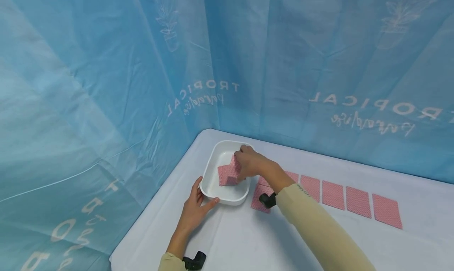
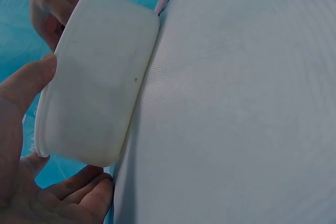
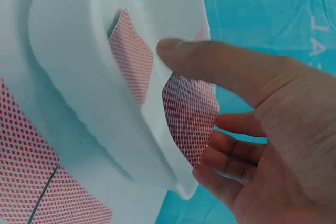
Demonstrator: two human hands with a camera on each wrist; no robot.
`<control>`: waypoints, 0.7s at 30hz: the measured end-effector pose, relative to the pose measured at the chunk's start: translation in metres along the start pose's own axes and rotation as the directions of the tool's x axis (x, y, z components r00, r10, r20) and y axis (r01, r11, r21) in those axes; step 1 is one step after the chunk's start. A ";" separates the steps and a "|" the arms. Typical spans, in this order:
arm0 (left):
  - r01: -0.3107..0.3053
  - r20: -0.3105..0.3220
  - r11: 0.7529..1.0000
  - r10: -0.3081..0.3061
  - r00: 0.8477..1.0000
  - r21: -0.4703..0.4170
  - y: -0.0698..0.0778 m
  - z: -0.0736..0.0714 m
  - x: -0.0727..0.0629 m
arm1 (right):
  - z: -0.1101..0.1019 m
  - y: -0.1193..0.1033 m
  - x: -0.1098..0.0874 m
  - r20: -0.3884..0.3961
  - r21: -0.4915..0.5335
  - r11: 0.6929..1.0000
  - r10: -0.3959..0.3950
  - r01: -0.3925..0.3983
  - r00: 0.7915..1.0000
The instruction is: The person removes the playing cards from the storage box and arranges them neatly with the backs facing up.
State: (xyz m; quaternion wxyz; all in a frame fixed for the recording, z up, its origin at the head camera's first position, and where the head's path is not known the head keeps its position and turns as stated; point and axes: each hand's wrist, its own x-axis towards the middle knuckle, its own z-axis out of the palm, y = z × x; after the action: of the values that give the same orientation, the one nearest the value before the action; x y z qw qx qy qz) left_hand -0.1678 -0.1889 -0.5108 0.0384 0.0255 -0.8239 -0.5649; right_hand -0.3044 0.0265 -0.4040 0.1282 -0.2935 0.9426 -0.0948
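Note:
A white rectangular tub (image 1: 230,202) stands on the table. My left hand (image 1: 193,212) grips its near left corner, thumb on the rim and fingers at the side. Over the tub's right side, my right hand (image 1: 250,160) holds a playing card (image 3: 191,116) with a red patterned back between thumb and fingers. Another such card (image 3: 134,59) shows inside the tub, beside the held one. The tub's outer wall (image 2: 102,77) fills much of the left wrist view. The held card's face is hidden.
Several red-backed cards (image 1: 332,195) lie face down in a row to the right of the tub, some partly behind my right arm. One card (image 1: 260,204) lies nearer to me. A blue printed curtain (image 1: 283,66) hangs behind the white table (image 1: 234,239) and along its left.

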 end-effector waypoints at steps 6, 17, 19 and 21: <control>-0.002 0.001 1.000 0.002 1.000 -0.018 -0.001 0.000 0.002 | -0.001 0.007 -0.007 -0.008 0.028 0.999 0.016 -0.016 1.000; -0.006 0.016 0.999 0.007 1.000 -0.043 0.012 -0.005 -0.002 | -0.001 0.012 -0.020 -0.024 0.070 0.998 -0.004 0.006 1.000; -0.011 0.026 0.998 0.013 1.000 -0.054 0.022 -0.007 -0.006 | 0.000 0.012 -0.022 -0.027 0.080 0.997 -0.003 0.005 1.000; -0.010 0.036 0.999 0.012 0.999 -0.053 0.031 -0.009 -0.011 | 0.001 0.012 -0.024 -0.026 0.084 0.996 0.001 0.001 1.000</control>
State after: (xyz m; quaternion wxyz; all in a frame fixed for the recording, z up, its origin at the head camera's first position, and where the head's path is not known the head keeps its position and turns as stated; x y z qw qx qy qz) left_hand -0.1562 -0.1850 -0.4792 0.0270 0.0096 -0.8094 -0.5865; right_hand -0.2918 0.0500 -0.4035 0.1281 -0.2865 0.9393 -0.1384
